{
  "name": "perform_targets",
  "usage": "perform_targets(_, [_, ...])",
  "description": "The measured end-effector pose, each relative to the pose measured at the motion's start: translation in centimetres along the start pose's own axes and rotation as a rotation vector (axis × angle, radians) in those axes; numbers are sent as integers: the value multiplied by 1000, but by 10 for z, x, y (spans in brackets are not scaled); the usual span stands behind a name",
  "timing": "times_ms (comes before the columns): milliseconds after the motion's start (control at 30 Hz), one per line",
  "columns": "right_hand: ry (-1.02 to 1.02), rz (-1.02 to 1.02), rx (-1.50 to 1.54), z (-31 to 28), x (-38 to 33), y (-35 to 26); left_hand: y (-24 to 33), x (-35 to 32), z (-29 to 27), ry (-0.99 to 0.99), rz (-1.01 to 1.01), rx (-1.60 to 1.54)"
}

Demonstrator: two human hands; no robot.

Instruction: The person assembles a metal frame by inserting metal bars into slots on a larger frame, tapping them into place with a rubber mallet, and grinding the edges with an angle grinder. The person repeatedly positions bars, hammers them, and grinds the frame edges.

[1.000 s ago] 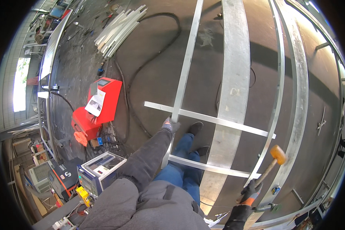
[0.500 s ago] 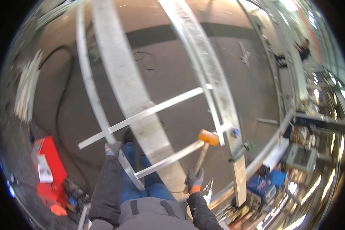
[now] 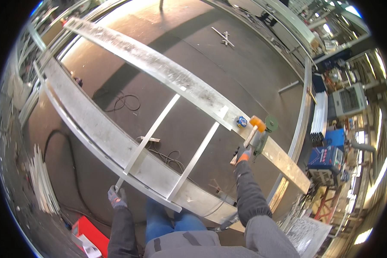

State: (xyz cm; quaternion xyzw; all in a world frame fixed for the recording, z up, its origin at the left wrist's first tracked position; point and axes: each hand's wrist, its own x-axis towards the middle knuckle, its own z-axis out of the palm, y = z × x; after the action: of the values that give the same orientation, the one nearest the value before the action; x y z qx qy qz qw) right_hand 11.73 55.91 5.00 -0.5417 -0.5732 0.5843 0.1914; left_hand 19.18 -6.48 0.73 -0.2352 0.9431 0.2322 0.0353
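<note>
My right hand [image 3: 243,152], in a dark glove with an orange cuff, grips the wooden handle of a mallet [image 3: 257,124]. Its orange head is over the far plank [image 3: 277,159], close to a blue tape measure [image 3: 241,122] and a tool with a round green disc, seemingly an angle grinder [image 3: 259,141]. My gloved left hand [image 3: 117,198] is closed around the end of a metal crossbar [image 3: 152,133], which sticks out past the near rail [image 3: 103,157]. A second crossbar [image 3: 195,159] runs parallel. Both bars span from the near rail to the far rail [image 3: 208,111].
The frame lies across two long supports, including a wide grey beam [image 3: 88,118]. Cables [image 3: 122,102] coil on the floor beyond. A red box [image 3: 91,236] and a bundle of pale strips [image 3: 43,185] are at left. A blue machine [image 3: 324,159] stands at right.
My view has turned, so the frame lies more slantwise. The mallet has moved forward and right, over the far plank. My left hand has shifted from the near rail to the crossbar's end.
</note>
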Motion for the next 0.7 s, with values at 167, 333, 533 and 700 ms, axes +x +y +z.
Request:
perform_targets(167, [-17, 13, 80, -25, 2, 3, -11, 42, -11, -179, 85, 268])
perform_targets(333, [57, 42, 34, -110, -138, 65, -17, 77, 8, -563, 59, 277])
perform_targets(533, [184, 382, -239, -193, -335, 139, -50, 105, 34, -683, 64, 89])
perform_targets(700, [514, 400, 213, -206, -393, 198, -63, 130, 37, -786, 131, 90])
